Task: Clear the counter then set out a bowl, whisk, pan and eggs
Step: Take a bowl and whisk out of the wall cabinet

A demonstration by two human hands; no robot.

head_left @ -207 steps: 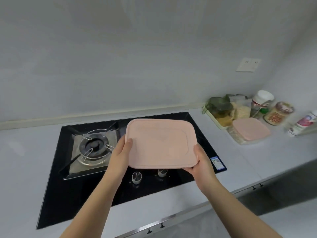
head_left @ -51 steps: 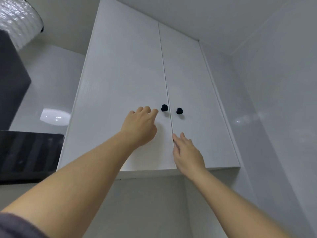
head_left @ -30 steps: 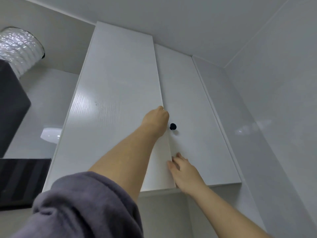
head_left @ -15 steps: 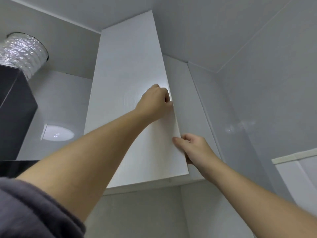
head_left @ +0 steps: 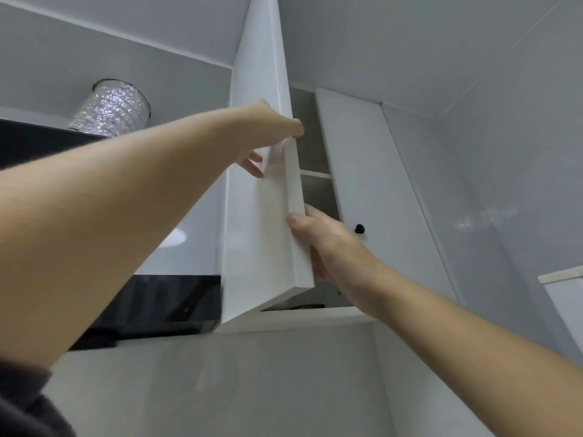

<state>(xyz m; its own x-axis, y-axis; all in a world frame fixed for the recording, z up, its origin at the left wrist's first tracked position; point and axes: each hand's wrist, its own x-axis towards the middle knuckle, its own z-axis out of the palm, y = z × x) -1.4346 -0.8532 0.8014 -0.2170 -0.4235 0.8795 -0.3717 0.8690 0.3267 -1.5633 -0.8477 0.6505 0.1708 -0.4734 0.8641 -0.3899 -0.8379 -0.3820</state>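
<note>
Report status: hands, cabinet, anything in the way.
Left hand and right hand both grip the left cabinet door, which is partly open. Right cabinet door shut. Shelf visible inside, contents hidden.

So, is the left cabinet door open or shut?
Open. The left cabinet door is swung outward, baring a shelf inside; the right door is shut.

Above me the left door (head_left: 258, 216) of a white wall cupboard stands open, edge-on to me. The right door (head_left: 372, 184) is closed and has a small black knob (head_left: 359, 229). Between them I see a shelf (head_left: 315, 174). Left of the cupboard are a black range hood (head_left: 176, 304) and a foil duct (head_left: 110, 108).
</note>
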